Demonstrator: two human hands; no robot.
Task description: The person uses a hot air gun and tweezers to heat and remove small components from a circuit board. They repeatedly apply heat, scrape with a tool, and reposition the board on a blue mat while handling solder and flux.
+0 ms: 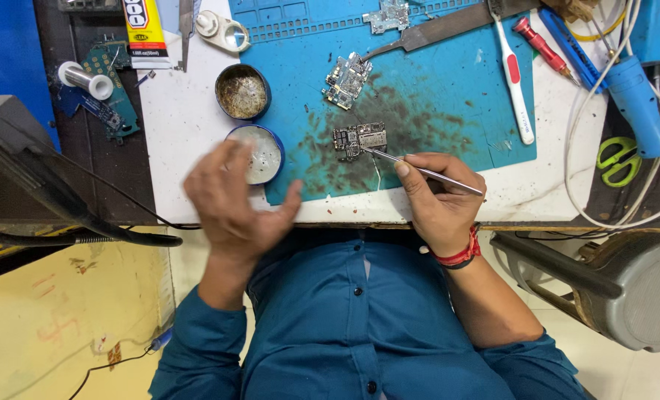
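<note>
Right hand (439, 200) is pinching a thin metal pair of tweezers (424, 170) between thumb and forefinger, grip closed on the shaft near its rear half. The tip is touching the right edge of a small circuit board (359, 139), which is lying flat on the stained blue mat (448, 96) near the front of the table (174, 126). Whether the tweezer points themselves are together or apart cannot be told at this size.

Left hand (233, 204) is hovering, blurred, fingers spread and holding nothing, partly covering the white-filled blue tin (264, 152). A second tin (242, 92) with brown contents is sitting just behind it.

A second bare board (346, 79) is lying further back on the mat, a third (387, 15) at the far edge beside a flat metal file (448, 26). A white-and-red toothbrush (513, 74), a red-handled screwdriver (543, 46) and a blue-handled hot tool (637, 104) are lying to the right; green scissors (617, 159) sit off the table edge.

Judgement on doing this well: the board is resting loose, so any side push from the tip is likely to skate it across the mat. Heel of the right hand is looking planted on the table edge, which is helping; keeping it there and working with fingertip motion only should be steadying the tip. The free hand would be better pinning a board corner.
</note>
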